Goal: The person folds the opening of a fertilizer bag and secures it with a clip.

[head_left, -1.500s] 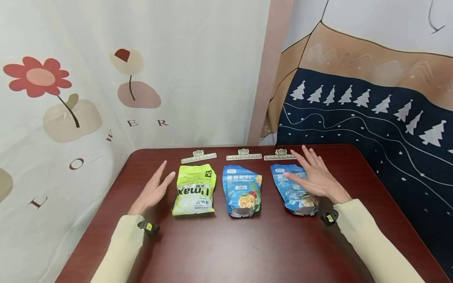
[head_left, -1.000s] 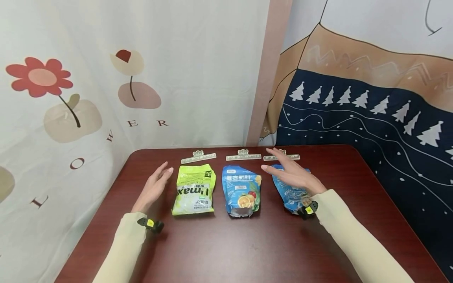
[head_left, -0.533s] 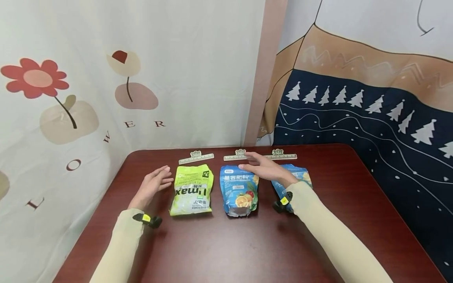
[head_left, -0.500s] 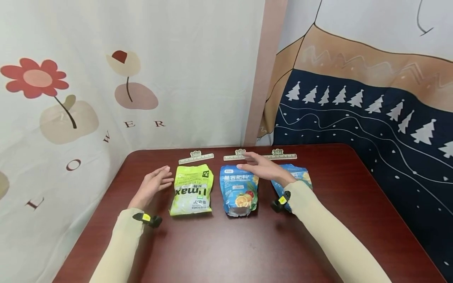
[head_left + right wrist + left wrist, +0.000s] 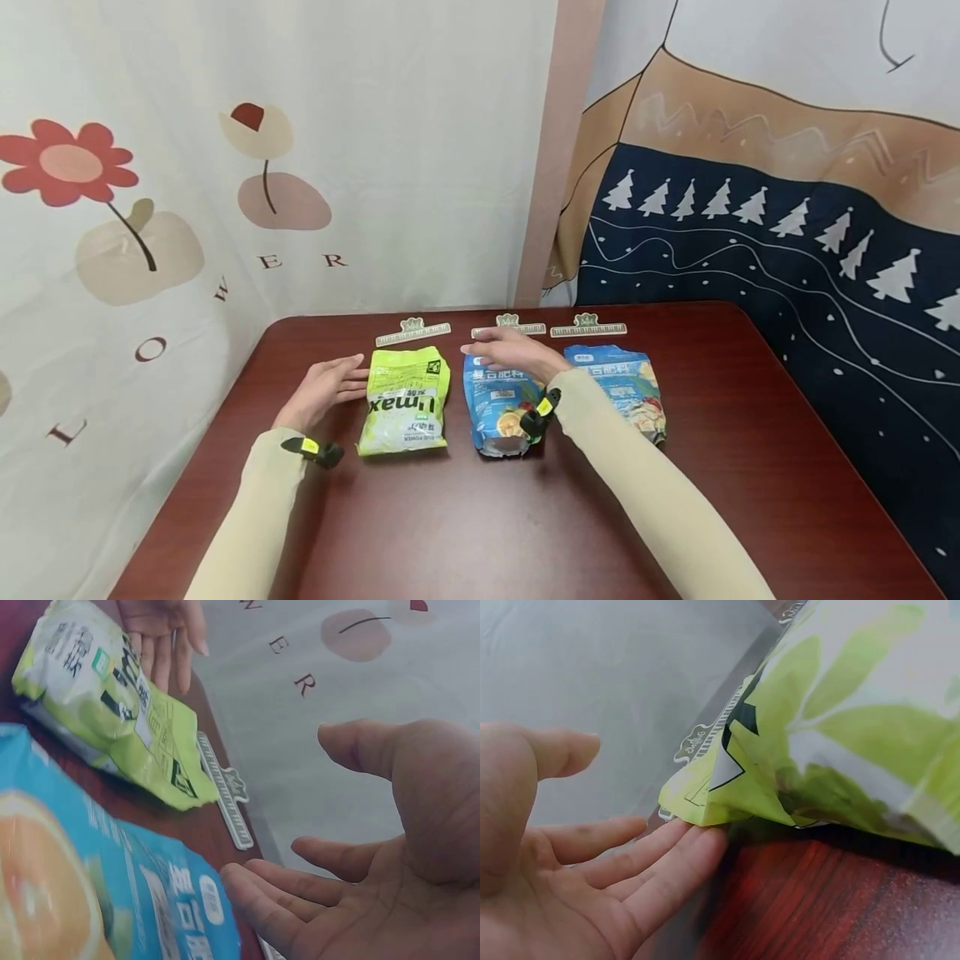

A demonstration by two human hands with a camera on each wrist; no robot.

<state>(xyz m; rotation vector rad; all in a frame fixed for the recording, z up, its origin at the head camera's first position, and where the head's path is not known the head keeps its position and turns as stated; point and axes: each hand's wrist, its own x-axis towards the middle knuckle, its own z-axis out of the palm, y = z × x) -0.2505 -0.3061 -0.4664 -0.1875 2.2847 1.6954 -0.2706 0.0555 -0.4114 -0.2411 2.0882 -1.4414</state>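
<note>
My left hand (image 5: 321, 393) is at the left side of a yellow-green bag (image 5: 405, 408) that lies flat. In the left wrist view its fingertips (image 5: 709, 844) meet the corner of the green bag (image 5: 840, 720), fingers loosely extended, thumb apart. My right hand (image 5: 517, 350) hovers over the top of the middle blue fertilizer pouch (image 5: 495, 404), partly hiding it. In the right wrist view the right hand's fingers (image 5: 255, 900) are beside that blue pouch (image 5: 135, 877), pinching nothing; contact cannot be told. A second blue pouch (image 5: 622, 379) lies to the right, partly behind my sleeve.
Behind the bags lie three ruler-like bag clips, a left clip (image 5: 412, 333), a middle clip (image 5: 532, 328) and a right clip (image 5: 588, 328). They are near the far edge of the dark red table (image 5: 465, 525). Printed curtains (image 5: 420, 167) hang right behind the table.
My right hand has moved left, from over the right blue pouch to over the middle one. My left hand has come closer to the green bag, up to its edge. The bags lie where they were.
</note>
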